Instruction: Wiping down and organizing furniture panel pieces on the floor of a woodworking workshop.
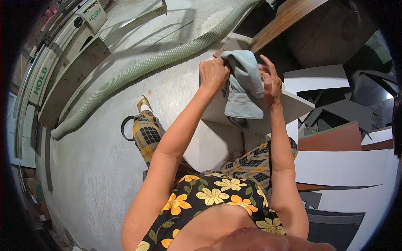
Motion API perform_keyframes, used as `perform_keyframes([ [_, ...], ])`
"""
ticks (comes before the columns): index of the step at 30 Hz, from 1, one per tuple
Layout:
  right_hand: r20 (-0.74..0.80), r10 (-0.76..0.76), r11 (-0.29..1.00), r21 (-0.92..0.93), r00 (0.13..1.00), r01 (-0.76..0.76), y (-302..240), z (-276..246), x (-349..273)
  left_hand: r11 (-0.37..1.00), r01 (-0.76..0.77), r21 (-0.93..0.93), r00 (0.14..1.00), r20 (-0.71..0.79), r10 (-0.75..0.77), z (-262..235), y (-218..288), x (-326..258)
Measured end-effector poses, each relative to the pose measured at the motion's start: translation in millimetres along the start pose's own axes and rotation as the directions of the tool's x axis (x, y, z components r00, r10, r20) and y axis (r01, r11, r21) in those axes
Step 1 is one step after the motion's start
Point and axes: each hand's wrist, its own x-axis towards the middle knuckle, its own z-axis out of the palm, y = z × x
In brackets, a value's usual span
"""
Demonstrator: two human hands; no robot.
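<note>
We have a pale blue-grey fabric piece [242, 69] raised between our hands, in front of our knees and above the light floor [96, 167]. The fingers of our left hand [214, 75] are curled closed on its upper left edge; those of our right hand [271, 85] are parted and slightly bent at its right side, and whether they touch it we cannot tell. Its stitched band [243, 99] faces us, with a flap hanging below. We judge the handling partway along: the fabric is taken up, while setting it down is not yet done; what else is left we cannot tell.
</note>
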Motion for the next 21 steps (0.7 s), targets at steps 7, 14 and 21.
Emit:
perform_keyframes([
  [7, 0.275, -0.254, 0.782, -0.505, 0.927, 0.364, -29.2, 46.9, -0.2, 0.979, -0.204, 0.014, 0.979, 0.012, 0.204, 5.0, -11.4, -3.9],
  [14, 0.378, -0.13, 0.725, -0.594, 0.917, 0.347, 12.8, 24.7, 3.6, 0.91, -0.162, -0.38, 0.981, 0.034, 0.189, 10.8, -17.0, 10.1],
  [21, 0.259, 0.017, 0.633, -0.75, 0.966, 0.19, 49.6, -79.3, -27.2, 0.95, -0.172, -0.262, 0.978, 0.074, 0.197, 6.1, -15.2, 9.5],
])
